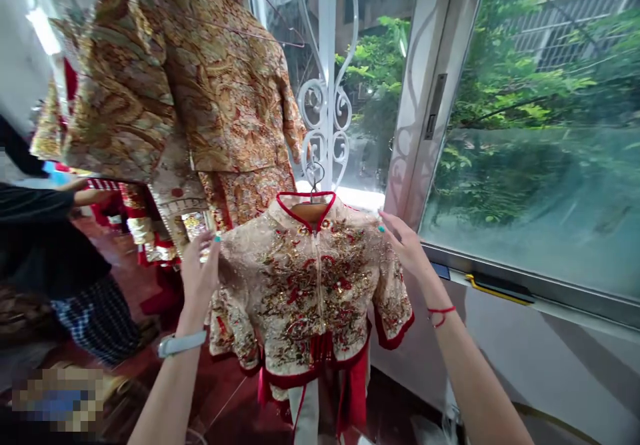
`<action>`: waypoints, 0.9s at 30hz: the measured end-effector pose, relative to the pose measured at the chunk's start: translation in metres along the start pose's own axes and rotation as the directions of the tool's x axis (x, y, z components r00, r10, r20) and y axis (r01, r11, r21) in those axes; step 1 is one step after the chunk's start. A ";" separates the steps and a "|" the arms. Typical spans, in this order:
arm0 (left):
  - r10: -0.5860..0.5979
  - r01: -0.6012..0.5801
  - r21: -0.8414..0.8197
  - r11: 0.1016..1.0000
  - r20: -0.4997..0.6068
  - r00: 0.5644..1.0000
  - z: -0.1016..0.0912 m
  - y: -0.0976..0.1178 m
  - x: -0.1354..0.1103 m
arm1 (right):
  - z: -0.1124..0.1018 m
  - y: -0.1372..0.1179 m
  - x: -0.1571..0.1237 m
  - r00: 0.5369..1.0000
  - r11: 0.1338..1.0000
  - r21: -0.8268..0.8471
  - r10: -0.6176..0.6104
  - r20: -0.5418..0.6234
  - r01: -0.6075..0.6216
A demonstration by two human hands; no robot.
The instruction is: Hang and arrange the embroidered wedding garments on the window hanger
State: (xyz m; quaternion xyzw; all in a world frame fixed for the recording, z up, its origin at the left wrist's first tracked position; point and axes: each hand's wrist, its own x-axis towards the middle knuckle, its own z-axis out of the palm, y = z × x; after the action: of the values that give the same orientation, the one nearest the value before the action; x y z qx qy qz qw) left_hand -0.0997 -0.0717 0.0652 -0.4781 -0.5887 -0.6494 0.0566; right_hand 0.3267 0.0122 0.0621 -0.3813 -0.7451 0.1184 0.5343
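Observation:
A short embroidered jacket, cream with red trim, gold beading and a front zipper, hangs in front of me on a hanger. The hanger's metal hook sits against the white window grille. At the jacket's left shoulder is my left hand, its fingers pointing up and apart, wearing a watch at the wrist. Across from it, my right hand lies along the other shoulder with fingers stretched out; a red string circles that wrist. Neither hand visibly grips the cloth. Red and white fabric hangs below the jacket.
Larger gold brocade garments hang close by at upper left. The scrolled white window grille and a sliding window are behind and to the right. A person in dark clothing is at far left. A yellow-edged dark object rests on the sill.

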 end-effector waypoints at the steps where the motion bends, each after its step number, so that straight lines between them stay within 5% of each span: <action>1: -0.059 0.061 -0.036 0.997 0.072 0.996 -0.004 -0.016 0.002 | 0.011 -0.005 0.013 0.999 0.999 -0.023 -0.027 0.018 0.027; 4: -0.147 0.171 -0.182 0.968 0.138 0.979 0.000 -0.036 0.000 | 0.045 -0.012 0.043 1.000 0.997 -0.082 0.010 -0.002 -0.010; 7: -0.182 0.203 -0.242 0.949 0.108 0.977 0.010 -0.027 -0.005 | 0.062 -0.010 0.058 0.994 0.992 -0.097 0.069 -0.087 -0.078; 12: -0.107 0.127 -0.238 0.963 0.094 0.990 0.003 -0.019 -0.024 | 0.048 -0.008 0.068 0.993 0.988 -0.095 0.118 -0.027 -0.120; 16: -0.173 0.194 -0.173 0.966 0.131 0.976 -0.023 -0.063 -0.075 | 0.044 -0.055 0.057 0.992 0.984 -0.171 -0.069 -0.102 0.051; 18: -0.221 0.239 -0.085 0.967 0.183 0.958 -0.032 -0.091 -0.104 | 0.059 -0.094 0.049 0.953 0.948 -0.195 -0.278 -0.123 0.251; 20: -0.231 0.234 0.005 0.972 0.185 0.955 -0.037 -0.111 -0.124 | 0.087 -0.134 0.048 0.873 0.863 -0.128 -0.482 0.080 0.488; 22: -0.227 0.219 0.070 0.973 0.137 0.964 -0.043 -0.120 -0.130 | 0.124 -0.164 0.056 0.734 0.759 -0.068 -0.598 0.322 0.647; 24: -0.221 0.210 0.125 0.970 0.082 0.972 -0.054 -0.118 -0.125 | 0.162 -0.183 0.071 0.649 0.704 -0.079 -0.597 0.471 0.705; 27: -0.189 0.178 0.217 0.960 0.033 0.981 -0.081 -0.105 -0.101 | 0.206 -0.193 0.094 0.584 0.713 -0.086 -0.493 0.645 0.696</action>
State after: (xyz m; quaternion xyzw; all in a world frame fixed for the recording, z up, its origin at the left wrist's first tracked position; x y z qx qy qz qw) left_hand -0.1579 -0.1560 -0.0665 -0.4300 -0.6978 -0.5721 0.0312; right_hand 0.0459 -0.0063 0.1590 -0.1335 -0.9631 -0.0871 0.2170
